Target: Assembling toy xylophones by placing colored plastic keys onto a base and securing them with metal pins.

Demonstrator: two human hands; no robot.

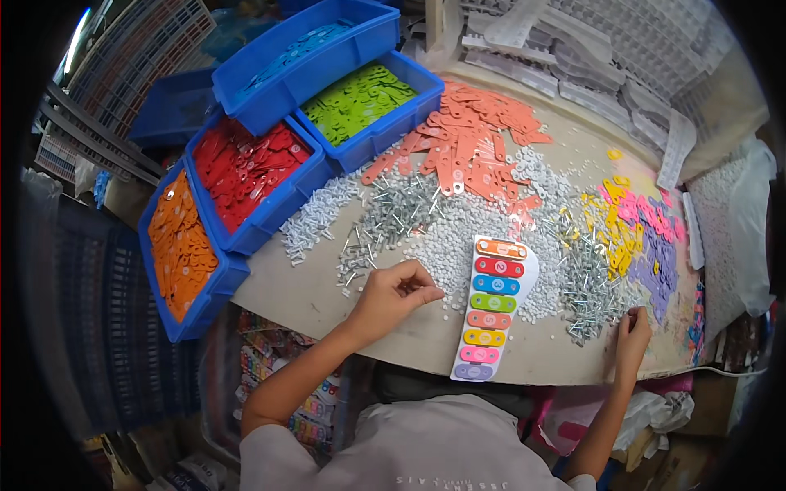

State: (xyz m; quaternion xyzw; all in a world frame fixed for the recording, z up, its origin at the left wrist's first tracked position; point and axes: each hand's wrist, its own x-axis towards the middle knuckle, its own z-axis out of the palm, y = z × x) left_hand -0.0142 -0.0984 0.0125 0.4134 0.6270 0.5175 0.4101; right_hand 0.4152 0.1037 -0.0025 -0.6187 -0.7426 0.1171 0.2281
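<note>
My left hand (395, 299) hovers at the near edge of a heap of small white plastic rings (458, 233), thumb and forefinger pinched together. Anything between those fingertips is too small to make out. To its right lies a white tapered board (525, 285) carrying a column of coloured bars, from orange at the far end to purple at the near end. My right hand (633, 337) is closed beside a pile of metal screws (585, 307); its fingertips hide whatever they may hold. Neither hand touches the board.
Blue bins at the left hold orange bars (178, 237), red bars (250, 168), green bars (358, 102) and blue bars (299, 53). Coral bars (483, 131) are heaped behind the rings. Yellow bars (624, 233), pink bars (647, 214) and purple bars (653, 266) lie right. White plastic parts (573, 57) are stacked behind.
</note>
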